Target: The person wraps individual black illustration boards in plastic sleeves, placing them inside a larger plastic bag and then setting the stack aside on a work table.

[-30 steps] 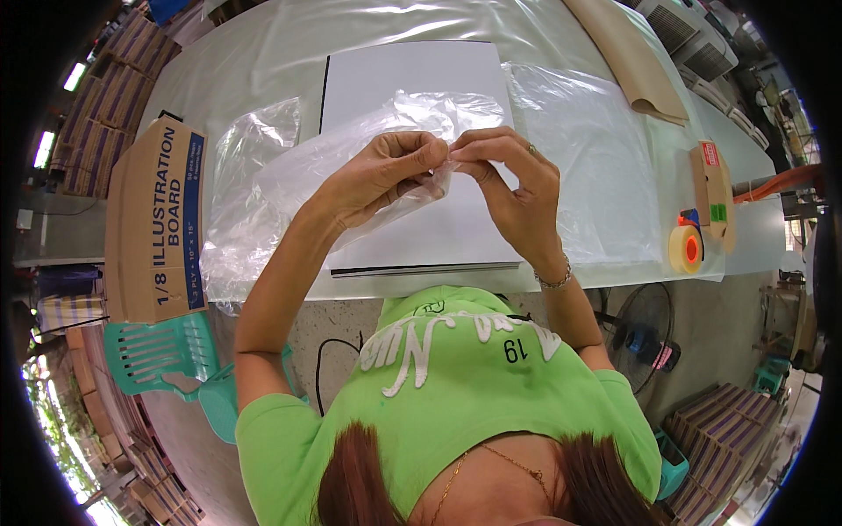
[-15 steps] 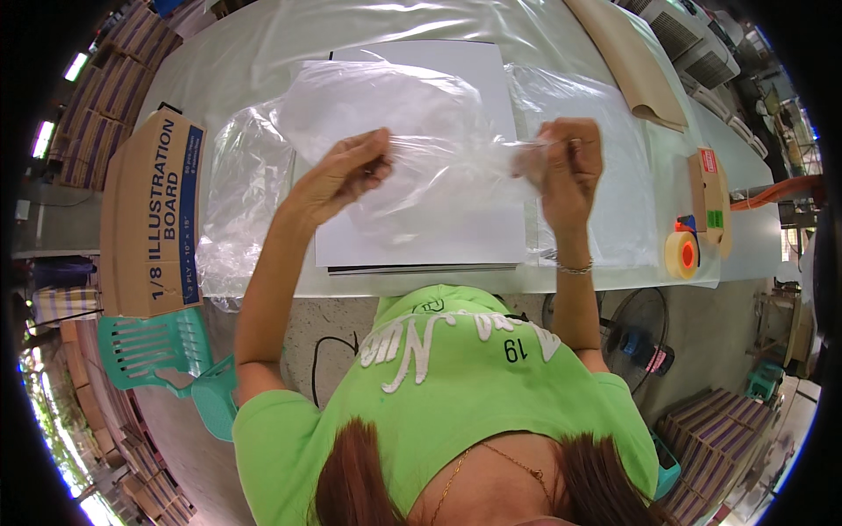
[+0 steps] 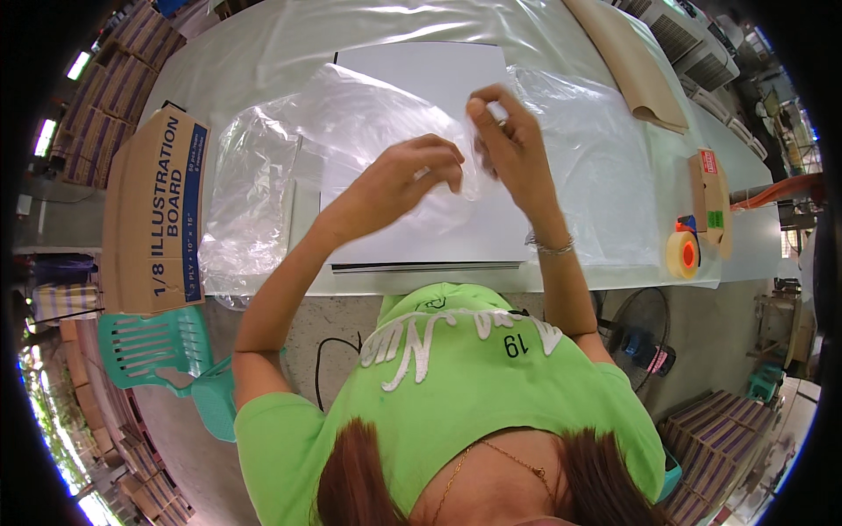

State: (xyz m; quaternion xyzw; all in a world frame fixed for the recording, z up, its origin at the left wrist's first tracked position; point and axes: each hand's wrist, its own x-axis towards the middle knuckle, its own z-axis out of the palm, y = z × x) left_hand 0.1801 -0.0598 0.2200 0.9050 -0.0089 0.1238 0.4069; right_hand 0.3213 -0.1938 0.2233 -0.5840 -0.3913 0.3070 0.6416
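Loose sheet of clear, glossy plastic film (image 3: pixel 373 110): lies over the upper left of a flat stack of white rectangular boards with dark lower edges (image 3: pixel 412 241), its right end running in under the hands. Whether it is a single layer or a bag cannot be told.

Left hand (image 3: pixel 403 182): over the middle of the stack, palm down, fingers bent, thumb side facing right, with a narrow gap at the fingertips. Right hand (image 3: pixel 516 145): just beside it, raised, fingers curled toward the thumb, blurred. A wisp of film shows between the 2 hands; cannot tell if either grips it.

Left of the stack: a crumpled heap of clear plastic (image 3: pixel 248 197); whether it joins the film is unclear. Right: a broad, flat clear plastic sheet (image 3: pixel 601 184). Farther out: a large brown cardboard carton with a blue band (image 3: pixel 136 219) at left, a pale yellow tape roll with an orange core (image 3: pixel 678 254) at right.

Risks (judgement): thin film may cling to the fingers or to itself and fold over, from static or a loose grip. An uneven pull by 1 hand could tear it. Dragging it sideways could shift the top board or catch the neighbouring plastic.
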